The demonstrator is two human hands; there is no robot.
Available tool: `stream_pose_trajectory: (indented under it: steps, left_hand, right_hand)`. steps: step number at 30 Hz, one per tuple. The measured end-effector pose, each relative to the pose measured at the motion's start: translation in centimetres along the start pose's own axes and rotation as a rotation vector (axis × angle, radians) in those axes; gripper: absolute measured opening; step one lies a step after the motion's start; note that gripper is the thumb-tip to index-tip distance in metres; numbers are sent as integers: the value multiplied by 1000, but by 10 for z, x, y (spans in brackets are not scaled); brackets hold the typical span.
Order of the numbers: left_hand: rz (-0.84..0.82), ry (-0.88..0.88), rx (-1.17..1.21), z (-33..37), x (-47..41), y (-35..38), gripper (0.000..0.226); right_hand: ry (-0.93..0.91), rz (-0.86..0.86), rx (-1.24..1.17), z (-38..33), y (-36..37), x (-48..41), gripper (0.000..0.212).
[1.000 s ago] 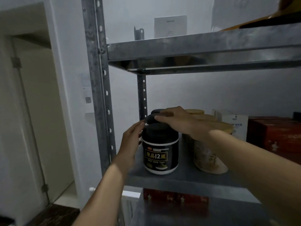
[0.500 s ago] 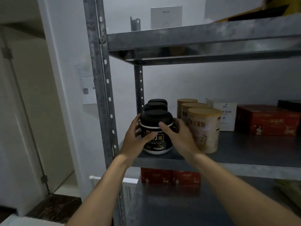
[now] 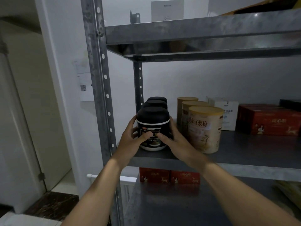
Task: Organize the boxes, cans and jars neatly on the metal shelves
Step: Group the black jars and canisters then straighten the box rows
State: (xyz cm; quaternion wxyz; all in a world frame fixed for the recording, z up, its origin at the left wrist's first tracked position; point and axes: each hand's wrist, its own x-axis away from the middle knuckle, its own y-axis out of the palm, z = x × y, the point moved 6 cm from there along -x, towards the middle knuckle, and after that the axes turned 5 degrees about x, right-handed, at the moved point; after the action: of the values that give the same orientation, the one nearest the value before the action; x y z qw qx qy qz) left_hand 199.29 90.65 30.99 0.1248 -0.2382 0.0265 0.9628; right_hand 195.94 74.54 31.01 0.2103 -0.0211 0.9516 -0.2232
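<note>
Now both hands' fingers (image 3: 147, 135) grasping black domed-lid jar (image 3: 152, 123), white base rim, upright on shelf (image 3: 244, 154).

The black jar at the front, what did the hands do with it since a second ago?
The right hand came off the lid and down onto the side of the front black jar. The left hand wrapped closer round the other side. Now both hands hold it, thumbs across the label. The jar still stands upright on the shelf, in line with the two black jars behind; the tan cans did not move.
</note>
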Motion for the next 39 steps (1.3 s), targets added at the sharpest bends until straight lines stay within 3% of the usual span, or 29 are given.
stream_pose_trajectory:
  steps: [16,21,24,29,33,39]
  left_hand:
    - [-21,-3,-56,-3,-2,-1,81]
    - [1,-2,-82,-1,2,0,76]
    - [106,-26,-133,0,8,-2,73]
    - [350,-53,-194,15,26,-2,51]
    - [437,-19,-184,32,44,10,25]
    - [361,0,-281,51,60,76,14]
  right_hand:
    - [56,77,-1,8,-3,-1,68]
    - [40,175,79,2,-7,4,62]
    - [26,277,160,-3,-9,15,56]
    - [49,318,243,-12,-14,45,44]
    - [49,329,278,-14,-31,72,30]
    - [48,435,316,-17,-86,110,24]
